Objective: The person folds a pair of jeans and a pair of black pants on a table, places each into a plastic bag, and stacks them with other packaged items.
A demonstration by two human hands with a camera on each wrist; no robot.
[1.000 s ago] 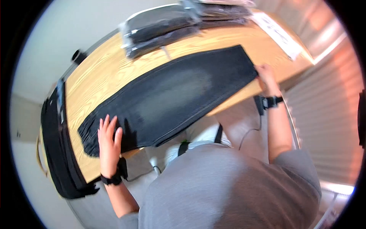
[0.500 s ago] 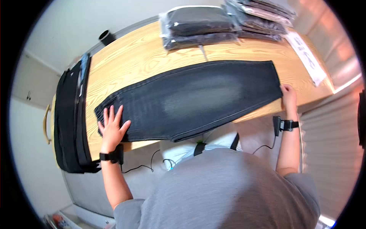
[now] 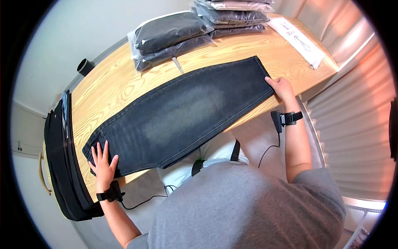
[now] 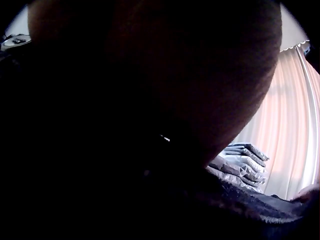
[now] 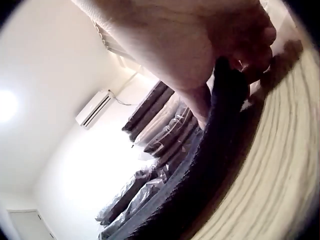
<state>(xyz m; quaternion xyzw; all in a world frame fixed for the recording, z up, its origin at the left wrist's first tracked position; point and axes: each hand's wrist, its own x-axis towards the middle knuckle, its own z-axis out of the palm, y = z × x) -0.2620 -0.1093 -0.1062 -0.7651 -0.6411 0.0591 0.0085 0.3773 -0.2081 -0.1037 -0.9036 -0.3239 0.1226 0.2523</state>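
Dark faded jeans (image 3: 186, 112), folded lengthwise, lie across the wooden table (image 3: 112, 99), their lower edge along the table's front. The left hand (image 3: 103, 164) rests with spread fingers on the gathered waist end at the left. At the hem end on the right, the right hand (image 3: 282, 88) pinches the near corner between thumb and fingers. In the right wrist view, the right hand (image 5: 200, 45) has its thumb and curled fingers around the edge of the dark cloth (image 5: 195, 185). The left wrist view is mostly dark, with the left hand (image 4: 200, 65) close to the lens.
Bagged garments (image 3: 170, 35) and a taller bagged stack (image 3: 236, 18) stand at the back. A printed white sheet (image 3: 296, 41) lies at the back right. Black garments (image 3: 66, 162) hang over the left end. A black cylinder (image 3: 85, 67) is beyond the back edge.
The head view has shifted and turned. The left hand lies nearer the waist end than a second ago, its fingers more spread; the right hand remains at the hem corner.
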